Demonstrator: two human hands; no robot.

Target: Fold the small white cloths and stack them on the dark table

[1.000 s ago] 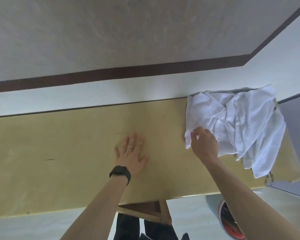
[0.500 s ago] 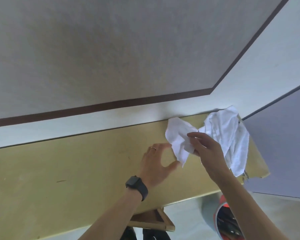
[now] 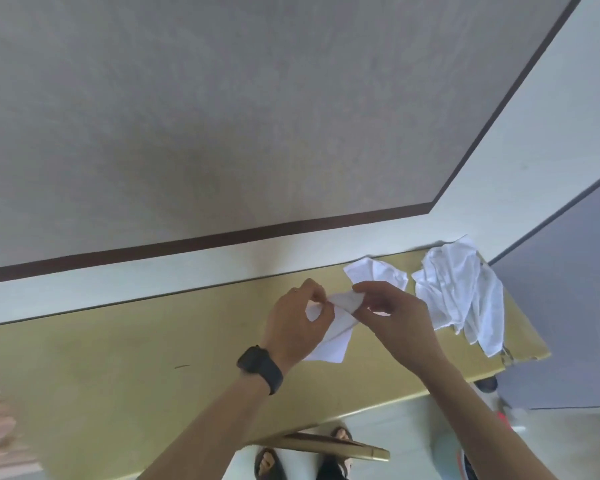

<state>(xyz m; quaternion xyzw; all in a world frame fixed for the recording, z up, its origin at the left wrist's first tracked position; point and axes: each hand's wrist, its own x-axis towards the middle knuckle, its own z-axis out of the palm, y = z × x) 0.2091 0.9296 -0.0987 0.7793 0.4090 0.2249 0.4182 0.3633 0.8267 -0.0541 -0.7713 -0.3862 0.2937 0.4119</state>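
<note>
One small white cloth (image 3: pixel 333 337) has left the pile (image 3: pixel 461 299) at the tabletop's (image 3: pixel 118 375) right end, both hands' grips now pinching its top edge, left hand (image 3: pixel 297 322) and right hand (image 3: pixel 394 318), ready for folding.

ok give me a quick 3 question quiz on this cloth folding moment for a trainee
1. True or false: both hands grip the same white cloth.
2. Where does the pile of unfolded cloths lie? A) table's left end B) table's right end C) floor
3. Fill in: the black watch is on the ___ wrist.

Key
1. True: the left hand and right hand pinch its top edge above the yellowish table.
2. B
3. left
</note>
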